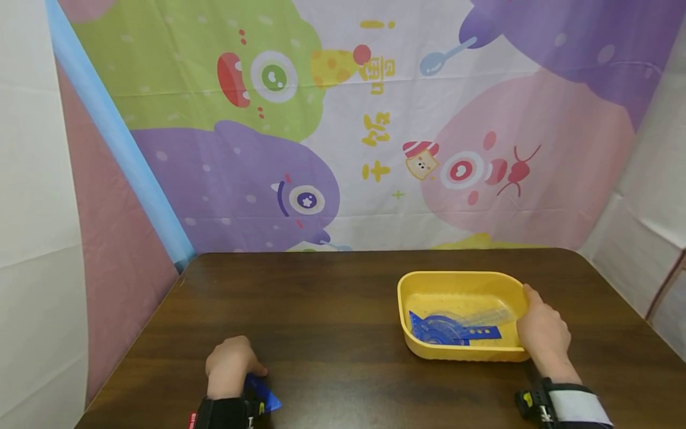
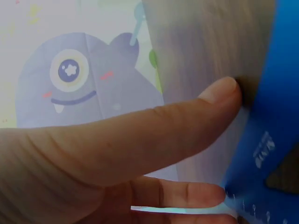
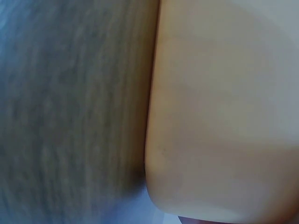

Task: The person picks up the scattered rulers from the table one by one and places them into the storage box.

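A blue set square [image 1: 262, 392] with printed scale marks is at my left hand [image 1: 233, 360], near the front left of the table. In the left wrist view the thumb and fingertips meet the edges of the set square [image 2: 268, 126], holding it. My right hand [image 1: 543, 330] grips the right rim of a yellow plastic basket [image 1: 461, 353]. Inside it lie a blue ruler [image 1: 485, 332], a blue protractor-like piece [image 1: 442, 328] and clear measuring pieces [image 1: 490, 317], partly overlapping. The right wrist view shows only the basket's outer wall [image 3: 219, 116]; the fingers are hidden there.
Both hands work over a dark brown wooden table [image 1: 321, 298]. Behind its far edge hangs a cloth [image 1: 375, 208] printed with cartoon monsters. White cloth [image 1: 37, 208] hangs at the left side, and more at the right.
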Tool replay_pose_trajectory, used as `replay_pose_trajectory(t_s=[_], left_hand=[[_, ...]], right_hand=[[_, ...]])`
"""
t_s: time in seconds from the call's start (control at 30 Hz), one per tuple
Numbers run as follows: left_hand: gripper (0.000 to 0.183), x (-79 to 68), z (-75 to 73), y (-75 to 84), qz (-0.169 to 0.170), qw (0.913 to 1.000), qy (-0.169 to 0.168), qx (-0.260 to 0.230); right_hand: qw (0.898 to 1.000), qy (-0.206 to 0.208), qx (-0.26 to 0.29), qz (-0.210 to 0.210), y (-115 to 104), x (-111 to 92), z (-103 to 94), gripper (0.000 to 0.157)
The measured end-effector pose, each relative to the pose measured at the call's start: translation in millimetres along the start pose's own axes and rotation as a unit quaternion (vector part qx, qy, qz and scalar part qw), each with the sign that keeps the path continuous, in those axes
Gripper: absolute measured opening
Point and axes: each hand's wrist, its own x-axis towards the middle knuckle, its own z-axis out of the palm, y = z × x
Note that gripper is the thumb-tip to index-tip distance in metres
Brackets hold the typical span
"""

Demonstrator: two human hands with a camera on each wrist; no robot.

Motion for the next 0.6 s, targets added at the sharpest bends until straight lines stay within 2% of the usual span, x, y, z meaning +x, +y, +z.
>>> replay_pose_trajectory(t_s=[0.17, 0.37, 0.6], left_hand=[[0.055, -2.2, 0.2, -4.2, -0.017, 0.9998, 0.012, -0.003], [0.069, -1.2, -3.3, -8.6, -0.055, 0.9983, -0.005, 0.017], [0.075, 0.7, -3.6, -10.5, -0.054, 0.9975, -0.029, 0.034]], right_hand=[[1.000, -0.001, -0.003, 0.001, -0.5, 0.9, 0.5, 0.059], [1.000, 0.000, -0.006, -0.003, -1.0, 0.6, 0.0, 0.059], [1.000, 0.003, -0.005, 0.003, -0.5, 0.1, -0.4, 0.059]])
